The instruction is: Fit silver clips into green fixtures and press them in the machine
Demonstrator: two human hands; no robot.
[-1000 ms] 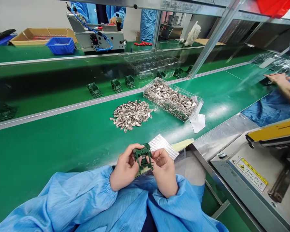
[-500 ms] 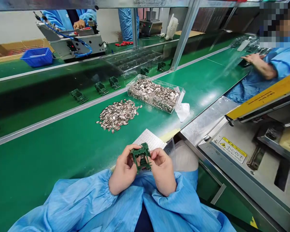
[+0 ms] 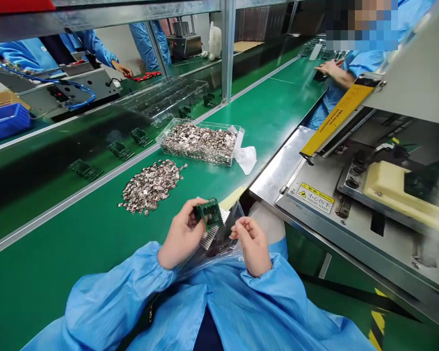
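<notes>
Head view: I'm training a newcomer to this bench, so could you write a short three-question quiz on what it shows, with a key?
1. Which hand holds the green part?
2. True or false: a heap of metal pieces lies on the green work surface, outside the clear box.
3. Fill in the blank: the warning label at the picture's right reads "INJURE ____".

Key:
1. The left hand.
2. True.
3. HAND.

Dark green frame (image 3: 210,210) in the left hand (image 3: 183,236), right hand (image 3: 253,244) just apart, pile of metal pieces (image 3: 150,187) beyond.
</notes>
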